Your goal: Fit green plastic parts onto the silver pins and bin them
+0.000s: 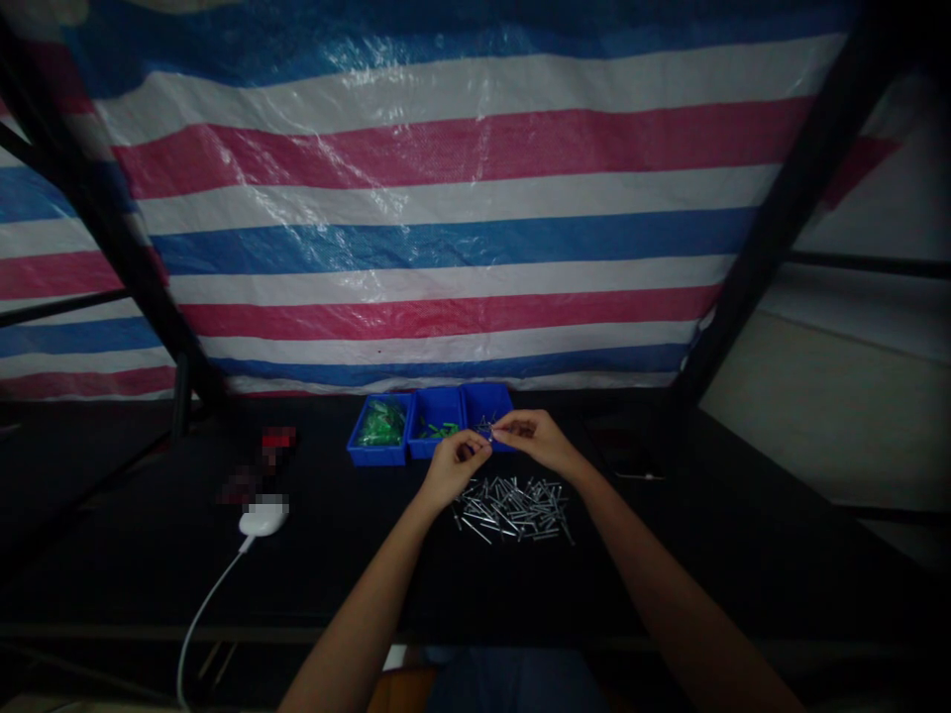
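My left hand (455, 465) and my right hand (536, 436) meet just in front of the blue bins, fingertips nearly touching. Both are closed in a pinch; a small, pale, shiny bit shows between them, too small to name. Below them a loose pile of thin metal pins (512, 507) lies on the black table (334, 564). Behind my right fingers, the right blue bin (486, 396) holds some thin metal pieces. Several small green pieces (440, 430) lie in the middle blue bin (437, 401), partly hidden by my left hand.
The left blue bin (377, 457) contains a clear bag of green pieces (382, 423). Further left lies a white device (264, 517) with a white cable (204, 604). A dark flat object (624, 456) rests to the right. Behind the table hangs a striped sheet (446, 238) between dark posts.
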The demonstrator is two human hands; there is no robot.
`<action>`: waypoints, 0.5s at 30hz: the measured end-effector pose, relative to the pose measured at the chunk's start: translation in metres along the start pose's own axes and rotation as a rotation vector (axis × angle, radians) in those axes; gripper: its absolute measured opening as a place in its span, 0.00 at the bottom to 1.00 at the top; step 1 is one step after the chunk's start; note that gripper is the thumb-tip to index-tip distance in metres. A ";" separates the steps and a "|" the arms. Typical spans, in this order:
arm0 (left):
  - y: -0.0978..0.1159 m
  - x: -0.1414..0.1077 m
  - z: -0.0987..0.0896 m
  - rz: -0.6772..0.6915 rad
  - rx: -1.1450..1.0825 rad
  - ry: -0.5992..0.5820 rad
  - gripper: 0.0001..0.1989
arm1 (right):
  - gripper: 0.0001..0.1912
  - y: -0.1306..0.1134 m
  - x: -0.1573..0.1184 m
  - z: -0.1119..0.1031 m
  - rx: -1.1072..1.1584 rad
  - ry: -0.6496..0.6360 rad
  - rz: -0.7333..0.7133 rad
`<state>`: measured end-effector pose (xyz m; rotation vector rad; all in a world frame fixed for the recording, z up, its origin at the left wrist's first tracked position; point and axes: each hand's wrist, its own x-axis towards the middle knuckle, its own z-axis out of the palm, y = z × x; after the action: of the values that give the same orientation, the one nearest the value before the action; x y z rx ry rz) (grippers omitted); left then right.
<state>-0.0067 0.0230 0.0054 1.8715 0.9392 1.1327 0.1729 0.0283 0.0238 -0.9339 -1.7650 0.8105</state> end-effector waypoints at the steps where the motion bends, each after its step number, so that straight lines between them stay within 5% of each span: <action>1: 0.000 0.000 0.000 0.002 0.004 -0.001 0.12 | 0.14 0.000 0.000 0.000 -0.010 -0.003 0.000; 7: -0.001 -0.001 0.001 0.010 0.033 -0.016 0.12 | 0.11 -0.005 0.000 -0.001 -0.106 0.007 -0.071; 15: 0.005 -0.008 0.004 0.091 0.321 -0.129 0.12 | 0.08 0.012 0.007 -0.013 -0.364 0.415 -0.180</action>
<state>-0.0050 0.0131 0.0057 2.2367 1.0177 0.9411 0.1863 0.0414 0.0208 -1.0700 -1.6191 0.1598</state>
